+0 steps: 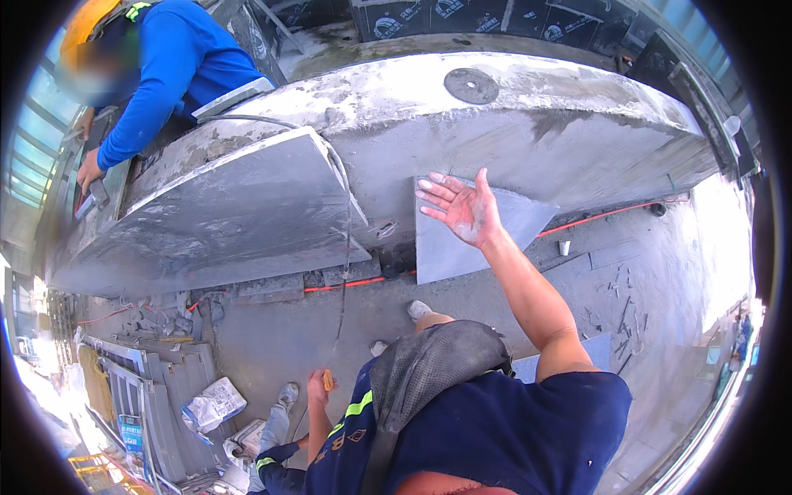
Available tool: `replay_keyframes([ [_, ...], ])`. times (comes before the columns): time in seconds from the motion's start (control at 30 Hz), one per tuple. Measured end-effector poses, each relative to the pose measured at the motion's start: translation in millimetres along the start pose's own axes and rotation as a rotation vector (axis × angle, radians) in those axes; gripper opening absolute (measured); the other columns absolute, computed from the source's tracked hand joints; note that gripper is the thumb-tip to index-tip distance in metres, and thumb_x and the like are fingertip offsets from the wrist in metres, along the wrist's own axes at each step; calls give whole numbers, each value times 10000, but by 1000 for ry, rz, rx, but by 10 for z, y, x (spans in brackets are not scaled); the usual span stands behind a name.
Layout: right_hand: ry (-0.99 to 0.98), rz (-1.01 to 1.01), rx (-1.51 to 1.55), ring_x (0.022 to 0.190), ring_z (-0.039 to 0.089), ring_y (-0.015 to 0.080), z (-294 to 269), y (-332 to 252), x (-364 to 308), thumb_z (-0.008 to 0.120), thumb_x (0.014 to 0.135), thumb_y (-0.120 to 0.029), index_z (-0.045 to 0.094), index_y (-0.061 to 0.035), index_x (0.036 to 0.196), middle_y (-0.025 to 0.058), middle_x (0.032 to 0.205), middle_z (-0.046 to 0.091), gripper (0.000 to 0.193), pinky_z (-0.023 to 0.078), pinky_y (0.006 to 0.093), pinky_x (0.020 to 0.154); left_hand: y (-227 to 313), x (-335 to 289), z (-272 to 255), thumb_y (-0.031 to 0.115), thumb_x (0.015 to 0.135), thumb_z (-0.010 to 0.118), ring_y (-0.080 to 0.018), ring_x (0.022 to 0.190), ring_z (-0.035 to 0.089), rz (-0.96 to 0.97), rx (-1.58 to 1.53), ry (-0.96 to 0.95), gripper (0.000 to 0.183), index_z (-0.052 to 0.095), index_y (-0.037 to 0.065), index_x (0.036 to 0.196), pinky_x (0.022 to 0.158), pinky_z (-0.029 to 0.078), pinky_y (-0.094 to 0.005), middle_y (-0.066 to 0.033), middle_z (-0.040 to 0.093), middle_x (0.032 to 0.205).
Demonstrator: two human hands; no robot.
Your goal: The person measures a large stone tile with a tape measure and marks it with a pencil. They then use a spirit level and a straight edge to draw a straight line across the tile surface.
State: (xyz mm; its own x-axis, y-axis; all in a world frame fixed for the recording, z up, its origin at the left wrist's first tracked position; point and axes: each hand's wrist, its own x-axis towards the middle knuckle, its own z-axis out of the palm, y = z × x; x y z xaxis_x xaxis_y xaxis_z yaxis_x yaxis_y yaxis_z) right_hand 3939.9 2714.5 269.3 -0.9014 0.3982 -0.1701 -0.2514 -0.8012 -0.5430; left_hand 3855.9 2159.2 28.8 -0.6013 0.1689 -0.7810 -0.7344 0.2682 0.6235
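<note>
2 o'clock: right hand [469, 212] splayed, empty | 7 o'clock: left hand [316, 385] gripping orange object [328, 380] | grey angular slab [441, 257] could slip if bumped

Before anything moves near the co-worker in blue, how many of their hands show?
2: the lower hand at the end of the blue sleeve, the other hand higher up the picture.

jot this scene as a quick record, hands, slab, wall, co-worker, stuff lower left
right hand: open, palm toward camera, holding nothing
lower hand: has small orange object; whose hand is unclear
grey slab: beyond right hand, beside concrete wall
concrete wall: grey disc lies on top
co-worker: upper left, dressed in blue
lower left: white bag near grey panels
</note>
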Motion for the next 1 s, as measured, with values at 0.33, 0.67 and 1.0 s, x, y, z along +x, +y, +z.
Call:
replay_keyframes([
  [0.33,-611,-594,-1749,1210,475,374,1150,301,-318,820,691,-344,398,7,1348,215,1301,492,856,382,461,1013,2568,-1281,2547,638,945,352,-277,903,630,465,-567,-619,622,423,122,1285,738,541,-458,-127,591,1090],
  [0.67,-505,-687,-1697,977,508,357,1326,82,-153,856,559,-228,458,15,1243,178,1055,517,827,415,446,845,2963,-1747,3071,645,918,350,-211,1226,470,697,-444,-735,774,251,92,1449,1031,421,-401,-103,457,1255],
  [1.0,-26,-671,-2143,1086,508,337,1443,-1322,701,775,603,-290,496,41,1240,196,1120,537,770,426,437,937,3316,-1926,2343,521,976,428,-268,1180,490,1055,-426,-349,627,368,53,1388,994,395,-428,-121,459,1256],
])
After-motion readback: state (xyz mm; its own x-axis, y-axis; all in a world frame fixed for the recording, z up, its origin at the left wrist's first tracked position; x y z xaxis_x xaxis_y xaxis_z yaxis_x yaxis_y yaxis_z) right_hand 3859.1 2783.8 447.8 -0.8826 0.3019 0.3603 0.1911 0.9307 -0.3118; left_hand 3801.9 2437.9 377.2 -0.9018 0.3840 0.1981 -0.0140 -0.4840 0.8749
